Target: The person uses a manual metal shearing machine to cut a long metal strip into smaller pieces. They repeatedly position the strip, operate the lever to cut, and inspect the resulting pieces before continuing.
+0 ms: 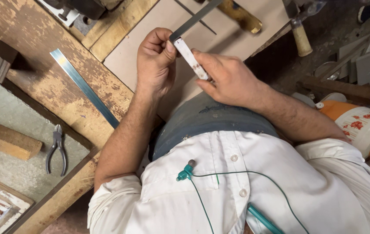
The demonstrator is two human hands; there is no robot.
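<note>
My left hand (155, 60) is clenched, thumb and fingers pinching the near end of a thin dark metal strip (196, 19) that runs up toward the far edge of the board (124, 60). My right hand (230, 80) grasps a small white handle (192, 59), its top touching the strip's end. Both are held just above the board's near edge. A steel ruler (83, 86) lies on the worn wooden bench (33, 56) to the left; pliers (57, 149) sit lower on the floor.

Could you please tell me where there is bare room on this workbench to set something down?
The pale board is bare just beyond the left hand, up to the plank at its edge. The worn benchtop left of the metal ruler is free too. The far edge near the hammer is crowded.
</note>
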